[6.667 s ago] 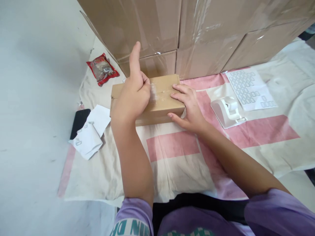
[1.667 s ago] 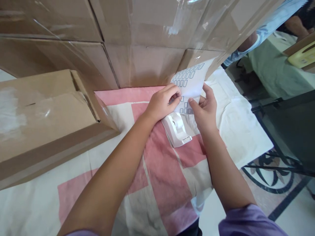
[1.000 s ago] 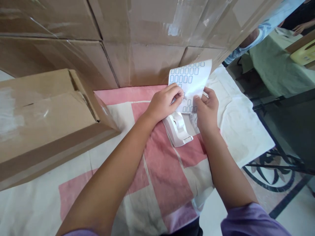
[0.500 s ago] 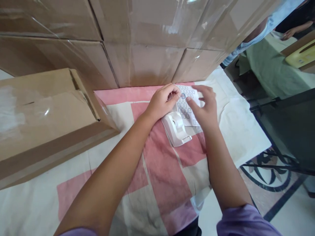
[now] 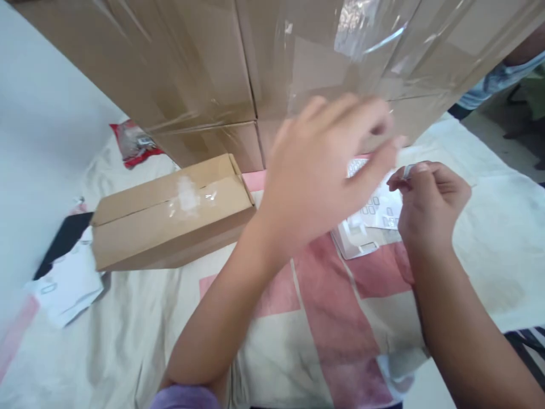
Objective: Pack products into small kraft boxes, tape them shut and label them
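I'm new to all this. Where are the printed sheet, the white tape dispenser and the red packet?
Printed sheet (image 5: 383, 199): head view, on its uncovered lower part.
White tape dispenser (image 5: 353, 244): head view, on the low visible part of its body.
Red packet (image 5: 135, 144): head view, on its front, near the middle.

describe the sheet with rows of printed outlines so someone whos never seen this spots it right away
Start at the wall of taped cartons across the back, then drop to the cloth before its right part. The white sheet lies there, partly hidden by the left hand, just beyond the tape dispenser. Unlike the papers at far left, it bears rows of small printed outlines.
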A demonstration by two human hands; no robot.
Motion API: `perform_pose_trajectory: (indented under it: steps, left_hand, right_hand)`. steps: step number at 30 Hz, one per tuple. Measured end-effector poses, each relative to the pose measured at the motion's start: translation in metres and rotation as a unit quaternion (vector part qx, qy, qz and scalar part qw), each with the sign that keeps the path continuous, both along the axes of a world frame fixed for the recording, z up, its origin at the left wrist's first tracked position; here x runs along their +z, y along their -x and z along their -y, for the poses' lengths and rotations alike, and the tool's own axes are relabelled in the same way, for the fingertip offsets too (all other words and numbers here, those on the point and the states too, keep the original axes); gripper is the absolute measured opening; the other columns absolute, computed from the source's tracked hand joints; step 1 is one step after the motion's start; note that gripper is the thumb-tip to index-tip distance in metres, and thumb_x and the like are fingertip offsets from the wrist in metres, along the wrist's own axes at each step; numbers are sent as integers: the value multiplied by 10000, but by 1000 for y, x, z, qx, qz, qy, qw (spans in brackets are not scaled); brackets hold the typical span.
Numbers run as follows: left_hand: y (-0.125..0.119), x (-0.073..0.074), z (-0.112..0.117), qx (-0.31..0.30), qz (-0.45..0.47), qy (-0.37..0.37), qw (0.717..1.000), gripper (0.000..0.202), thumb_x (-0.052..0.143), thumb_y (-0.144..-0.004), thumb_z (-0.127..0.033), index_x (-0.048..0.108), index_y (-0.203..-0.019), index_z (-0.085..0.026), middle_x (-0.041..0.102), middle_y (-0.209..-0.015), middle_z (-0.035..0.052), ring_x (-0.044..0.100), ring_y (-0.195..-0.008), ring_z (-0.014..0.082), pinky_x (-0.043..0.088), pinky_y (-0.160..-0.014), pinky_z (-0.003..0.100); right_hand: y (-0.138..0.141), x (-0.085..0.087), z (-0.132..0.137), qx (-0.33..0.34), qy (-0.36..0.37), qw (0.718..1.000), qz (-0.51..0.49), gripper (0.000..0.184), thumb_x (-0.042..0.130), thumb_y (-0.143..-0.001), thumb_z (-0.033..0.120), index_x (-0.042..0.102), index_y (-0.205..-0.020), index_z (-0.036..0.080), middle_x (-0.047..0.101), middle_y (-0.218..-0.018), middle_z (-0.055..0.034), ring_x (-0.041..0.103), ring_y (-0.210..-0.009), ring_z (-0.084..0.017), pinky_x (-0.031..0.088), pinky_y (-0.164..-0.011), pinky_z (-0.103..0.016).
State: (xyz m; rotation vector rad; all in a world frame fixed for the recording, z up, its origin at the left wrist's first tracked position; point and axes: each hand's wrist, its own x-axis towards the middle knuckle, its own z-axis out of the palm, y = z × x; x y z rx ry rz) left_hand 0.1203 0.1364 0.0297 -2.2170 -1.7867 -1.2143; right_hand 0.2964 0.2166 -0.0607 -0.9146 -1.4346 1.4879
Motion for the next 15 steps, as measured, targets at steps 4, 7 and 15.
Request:
perform_pose_trajectory:
  steps: [4, 7, 15]
  left_hand:
    - [70, -12, 37, 215, -33, 3, 976, 160, 660, -930, -416, 671, -1038, -298, 683, -1160, 53, 543, -1203, 331, 387, -990, 490]
    - [117, -25, 54, 278, 0, 146, 949, 203, 609, -928, -503, 688, -958, -319, 704, -1052, 75, 570, -1129, 368, 365, -983, 544]
    - [131, -11, 69, 212, -70, 305, 926, 287, 456, -994, -502, 662, -994, -302, 709, -1009, 24, 623, -995, 299, 394, -996, 508]
  right_hand:
    - [53, 14, 35, 71, 103, 990, -59, 360, 754, -792, 550, 597, -829, 228, 590, -700, 10, 578, -686, -148, 411, -541, -261]
    - [95, 18, 63, 90, 201, 967, -126, 353, 801, -748, 480, 565, -776, 219, 578, -701, 23, 534, -642, -118, 378, -520, -246]
    - [145, -32, 84, 54, 337, 914, -221, 414, 873, -669, 469, 577, -695, 182, 506, -663, 40, 403, -593, -72, 264, -462, -202]
